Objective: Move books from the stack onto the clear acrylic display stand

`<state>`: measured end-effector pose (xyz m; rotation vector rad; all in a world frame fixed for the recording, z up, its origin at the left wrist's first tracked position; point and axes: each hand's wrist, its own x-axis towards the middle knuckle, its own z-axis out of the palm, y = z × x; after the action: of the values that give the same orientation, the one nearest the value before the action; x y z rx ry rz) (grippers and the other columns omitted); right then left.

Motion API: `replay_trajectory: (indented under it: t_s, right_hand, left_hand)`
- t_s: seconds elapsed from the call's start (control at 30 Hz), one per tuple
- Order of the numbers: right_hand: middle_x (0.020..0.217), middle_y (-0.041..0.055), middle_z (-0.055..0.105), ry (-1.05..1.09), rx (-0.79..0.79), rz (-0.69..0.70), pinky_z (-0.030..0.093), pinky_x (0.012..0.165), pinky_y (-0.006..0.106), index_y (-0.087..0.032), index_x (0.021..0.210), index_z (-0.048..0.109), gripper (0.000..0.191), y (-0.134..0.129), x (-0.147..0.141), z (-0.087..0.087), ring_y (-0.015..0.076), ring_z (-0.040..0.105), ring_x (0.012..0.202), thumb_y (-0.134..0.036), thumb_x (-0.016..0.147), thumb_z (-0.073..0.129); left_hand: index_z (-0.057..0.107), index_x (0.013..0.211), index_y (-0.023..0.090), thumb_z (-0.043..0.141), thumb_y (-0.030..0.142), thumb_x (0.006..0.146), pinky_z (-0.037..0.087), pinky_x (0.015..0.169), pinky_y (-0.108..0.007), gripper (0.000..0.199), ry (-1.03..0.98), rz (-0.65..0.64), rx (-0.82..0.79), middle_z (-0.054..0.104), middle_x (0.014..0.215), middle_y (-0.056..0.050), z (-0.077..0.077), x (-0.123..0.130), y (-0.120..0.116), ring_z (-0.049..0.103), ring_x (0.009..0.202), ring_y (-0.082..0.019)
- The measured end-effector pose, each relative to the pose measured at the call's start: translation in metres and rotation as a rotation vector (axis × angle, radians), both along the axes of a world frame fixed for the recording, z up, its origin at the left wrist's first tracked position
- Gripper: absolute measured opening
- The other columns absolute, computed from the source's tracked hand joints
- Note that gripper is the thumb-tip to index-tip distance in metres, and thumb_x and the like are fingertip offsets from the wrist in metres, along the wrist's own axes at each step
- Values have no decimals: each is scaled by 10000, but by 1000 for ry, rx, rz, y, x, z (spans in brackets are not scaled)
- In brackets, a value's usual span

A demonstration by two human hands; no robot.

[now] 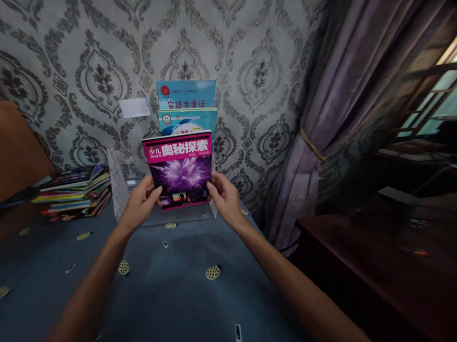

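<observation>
Both hands grip a pink and purple book (181,172) with its front cover facing me. My left hand (141,199) is closed on its lower left edge, thumb over the cover. At the lower right edge, my right hand (223,195) is closed the same way. Behind the book stands a clear tiered rack (119,177), partly hidden by it. Upright in the rack are a turquoise book (188,117) and, higher and farther back, a light blue book (186,92). Whether the pink book touches the rack, I cannot tell.
A pile of books (74,193) lies left of the rack, near a brown wooden piece (7,146). The blue patterned cloth (171,296) covers the surface. A purple curtain (309,149) hangs at right, beside a dark red table (358,266). Patterned wallpaper (242,43) rises behind.
</observation>
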<state>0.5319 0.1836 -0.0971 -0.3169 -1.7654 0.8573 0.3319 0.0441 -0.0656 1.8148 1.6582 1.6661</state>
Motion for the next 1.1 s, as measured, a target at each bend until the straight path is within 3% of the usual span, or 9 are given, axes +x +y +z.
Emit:
replay_trajectory:
  t_s: [0.17,0.33,0.77,1.1]
  right_hand:
    - [1111,87,724,65,121,-62,582,854,365,-235,1233,644,359,23,-8,26,242,683,1029,-477,998,519]
    - [1126,88,729,96,152,-82,566,929,382,-237,1227,662,376,40,-14,18,242,686,1065,-498,1000,514]
    - [1085,81,745,60,131,-101,558,927,394,-229,1139,658,322,64,-18,-7,229,701,988,-478,986,523]
    - [1102,91,742,-32,64,-114,559,912,415,-229,1219,653,380,65,-19,-13,242,686,998,-496,991,508]
  left_hand:
    - [575,1052,200,480,375,981,535,704,-311,212,108,187,180,678,885,-16,11,4,23,660,667,-157]
    - [573,965,207,440,379,1012,516,719,-318,222,212,322,213,609,732,16,5,5,41,685,690,-192]
    - [507,884,235,436,453,1021,499,631,-290,267,227,303,175,619,725,12,-19,-7,64,688,672,-187]
    - [577,981,207,428,395,1019,524,736,-344,243,221,289,111,667,790,-29,-22,-8,64,702,720,-213]
